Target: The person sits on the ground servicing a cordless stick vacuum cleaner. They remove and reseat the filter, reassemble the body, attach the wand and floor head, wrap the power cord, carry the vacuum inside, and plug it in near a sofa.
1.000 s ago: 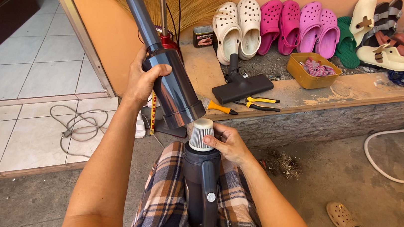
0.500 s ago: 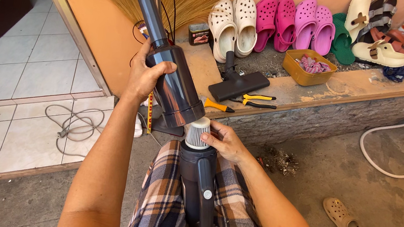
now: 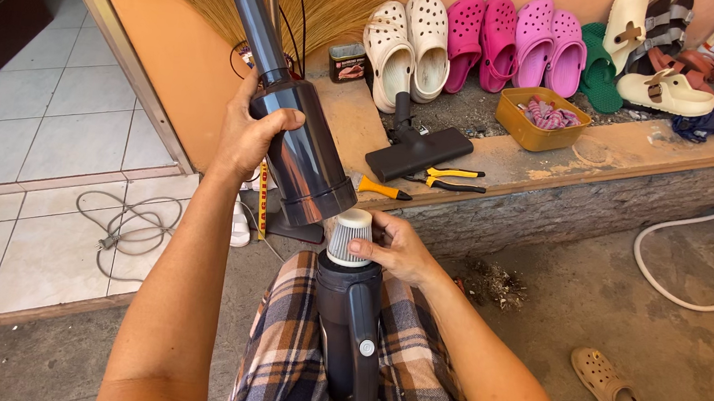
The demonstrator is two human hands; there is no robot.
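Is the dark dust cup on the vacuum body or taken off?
Off. The left hand holds the dust cup above the bare filter, apart from it.

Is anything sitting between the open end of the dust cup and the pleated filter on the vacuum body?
Nothing separate lies between them. The left hand holds the dust cup just above and left of the pleated filter, with only a small gap. The right hand has its fingers on the filter's side, in the cup's way.

Open floor to the right; ledge [image 3: 607, 178] with floor nozzle [image 3: 419, 152] and pliers [image 3: 448, 178] crowding ahead
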